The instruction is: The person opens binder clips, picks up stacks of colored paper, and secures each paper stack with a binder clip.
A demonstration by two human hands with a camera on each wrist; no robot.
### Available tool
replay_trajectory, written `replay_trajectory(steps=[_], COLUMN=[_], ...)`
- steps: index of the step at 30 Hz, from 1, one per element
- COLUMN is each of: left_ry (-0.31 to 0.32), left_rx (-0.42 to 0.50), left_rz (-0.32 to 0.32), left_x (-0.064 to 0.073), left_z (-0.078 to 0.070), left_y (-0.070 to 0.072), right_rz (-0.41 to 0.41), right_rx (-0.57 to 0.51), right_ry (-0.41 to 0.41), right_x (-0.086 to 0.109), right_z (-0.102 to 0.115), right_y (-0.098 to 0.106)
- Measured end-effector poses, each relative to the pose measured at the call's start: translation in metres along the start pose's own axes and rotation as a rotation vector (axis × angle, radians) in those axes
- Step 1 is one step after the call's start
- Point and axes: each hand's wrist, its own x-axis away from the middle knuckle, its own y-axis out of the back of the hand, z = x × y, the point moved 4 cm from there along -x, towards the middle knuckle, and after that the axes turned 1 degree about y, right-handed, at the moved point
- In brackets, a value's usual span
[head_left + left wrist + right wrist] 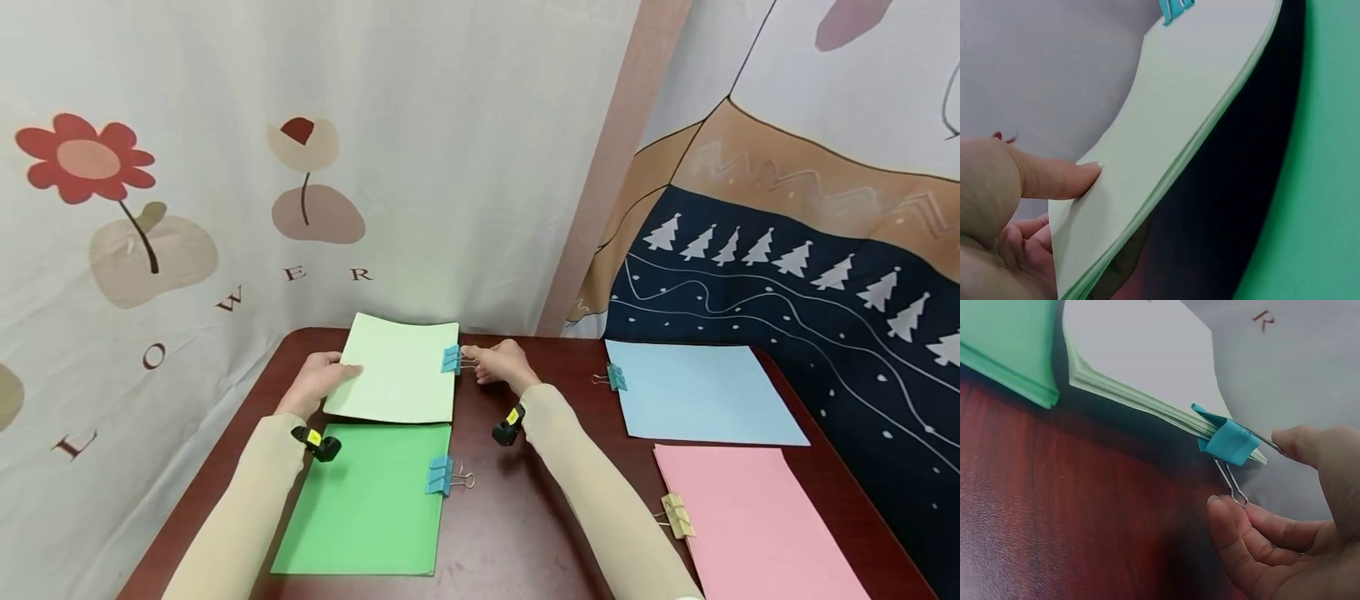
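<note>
A stack of pale green paper [401, 375] is lifted at the back left of the table. My left hand [317, 383] grips its left edge, thumb on top and fingers beneath, as the left wrist view shows. A blue binder clip [1232, 442] sits on the stack's right edge. In the right wrist view my right hand [1297, 531] holds the clip's two wire handles, thumb on the upper one and fingertips at the lower one. Just in front lies a brighter green stack [367, 517], with another blue binder clip [440, 476] on its right edge.
On the right side of the dark red table [517, 517] lie a light blue stack [705, 396] with a teal binder clip [617, 377] and a pink stack [765, 525] with a yellow binder clip [678, 516]. A printed curtain [450, 167] hangs behind the table.
</note>
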Motion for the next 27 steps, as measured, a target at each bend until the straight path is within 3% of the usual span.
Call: replay_trajectory(steps=[7, 16, 21, 27], left_ry=[-0.006, -0.039, -0.027, -0.024], left_rx=[-0.085, -0.145, -0.224, -0.397], left_rz=[-0.090, -0.156, -0.179, -0.228], left_x=[-0.010, -0.014, -0.016, -0.008], left_z=[0.010, 0.016, 0.019, 0.012], left_y=[0.003, 0.001, -0.001, -0.004], right_rz=[-0.045, -0.127, -0.115, -0.068], right_rx=[0.094, 0.285, 0.316, 0.345], right_ry=[0.015, 0.086, 0.104, 0.136], right_x=[-0.008, -0.010, -0.010, -0.006], right_z=[-0.003, -0.003, -0.005, -0.003], right_y=[-0.011, -0.016, -0.017, -0.015])
